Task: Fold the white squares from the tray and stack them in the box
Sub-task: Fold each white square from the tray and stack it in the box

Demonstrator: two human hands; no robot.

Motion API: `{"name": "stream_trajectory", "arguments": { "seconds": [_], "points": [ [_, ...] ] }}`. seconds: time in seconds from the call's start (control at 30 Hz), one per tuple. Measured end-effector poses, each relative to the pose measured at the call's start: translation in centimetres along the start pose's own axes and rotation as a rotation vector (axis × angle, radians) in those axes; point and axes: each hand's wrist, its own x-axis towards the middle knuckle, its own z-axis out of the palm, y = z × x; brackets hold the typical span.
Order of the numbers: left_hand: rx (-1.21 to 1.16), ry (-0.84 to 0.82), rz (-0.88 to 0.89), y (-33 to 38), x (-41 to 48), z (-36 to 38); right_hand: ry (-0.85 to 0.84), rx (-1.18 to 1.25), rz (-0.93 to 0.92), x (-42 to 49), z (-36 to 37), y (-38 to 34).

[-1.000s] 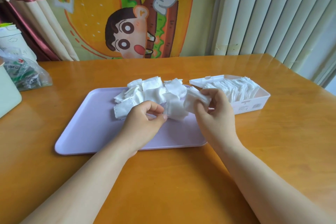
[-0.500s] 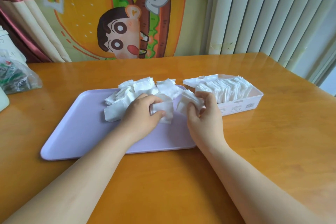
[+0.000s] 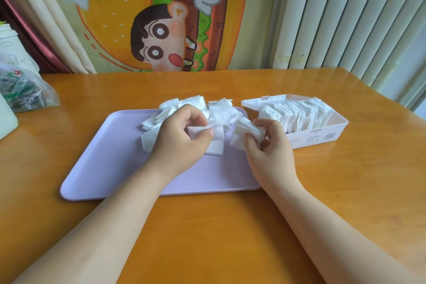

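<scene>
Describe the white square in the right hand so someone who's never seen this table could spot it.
Find the lilac tray on the wooden table, then go to its right edge, beside the clear box of stacked squares. There the right hand pinches a white square. Unlike the loose pile and the piece in the left hand, it is nearest the box.

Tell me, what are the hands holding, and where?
The left hand pinches one white square by its edge; the right hand pinches a folded square at its lower end.
</scene>
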Motion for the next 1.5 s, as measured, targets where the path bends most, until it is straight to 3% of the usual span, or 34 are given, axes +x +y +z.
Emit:
{"name": "stream_trajectory", "arguments": {
  "seconds": [0.13, 0.23, 0.43, 0.97, 1.2, 1.5],
  "points": [
    [-0.340, -0.164, -0.182, 0.6, -0.1, -0.3, -0.009, 0.060, 0.019, 0.0, -0.5, -0.5],
    [-0.408, -0.267, -0.237, 0.7, -0.7, -0.1, -0.062, 0.162, 0.038, 0.1, -1.0, -1.1],
    [-0.369, -0.286, -0.213, 0.7, -1.5, 0.2, -0.224, 0.219, 0.072, 0.1, -1.5, -1.5],
    [-0.371, -0.207, -0.170, 0.6, -1.8, 0.4, -0.370, 0.184, 0.016, -0.1, -1.7, -1.5],
    [-0.247, -0.074, -0.155, 0.1, -1.5, 0.7, -0.417, 0.233, -0.002, -0.4, -1.6, -1.7],
    [-0.165, -0.220, -0.119, 0.0, -1.6, 0.8, -0.355, 0.150, -0.029, -0.2, -1.4, -1.7]
  ]
}}
